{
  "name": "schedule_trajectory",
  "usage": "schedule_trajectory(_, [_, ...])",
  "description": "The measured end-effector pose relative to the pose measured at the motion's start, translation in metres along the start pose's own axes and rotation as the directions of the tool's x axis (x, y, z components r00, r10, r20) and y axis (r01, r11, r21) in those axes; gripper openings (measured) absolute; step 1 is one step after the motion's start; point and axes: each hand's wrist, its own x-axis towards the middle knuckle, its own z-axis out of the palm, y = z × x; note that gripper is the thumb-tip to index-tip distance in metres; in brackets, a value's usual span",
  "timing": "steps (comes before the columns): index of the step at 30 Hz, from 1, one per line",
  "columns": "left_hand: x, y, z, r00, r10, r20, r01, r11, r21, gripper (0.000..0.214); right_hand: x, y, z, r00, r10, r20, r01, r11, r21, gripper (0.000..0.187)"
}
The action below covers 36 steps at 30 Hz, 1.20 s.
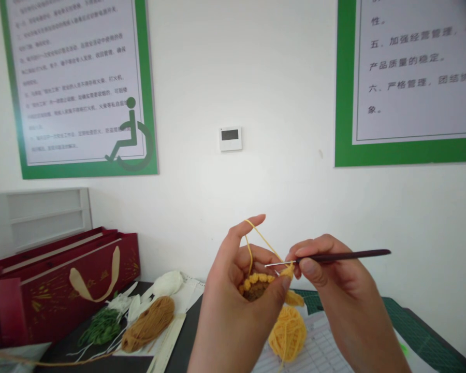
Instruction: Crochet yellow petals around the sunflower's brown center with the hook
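My left hand pinches a small crochet piece, brown in the middle with a yellow edge. Yellow yarn loops over its raised index finger and runs down to the stitches. In my right hand is a crochet hook with a dark handle, held like a pen. The hook's thin metal tip points left and passes through a yellow loop at the top of the piece. Just below the hands lies a ball of yellow yarn. Part of the crochet piece is hidden behind my left fingers and thumb.
Printed paper lies over a green cutting mat. To the left are a brown yarn skein, green yarn, white yarn and a red gift bag. A white wall stands behind.
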Motion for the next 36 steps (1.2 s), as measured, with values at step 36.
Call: schedule_trajectory(36, [-0.0025, 0.0029, -0.0029, 1.000, -0.009, -0.024, 0.009, 1.000, -0.025, 0.077, -0.0038, -0.0018, 0.0007, 0.999, 0.014, -0.041, -0.007, 0.984, 0.178, 0.009])
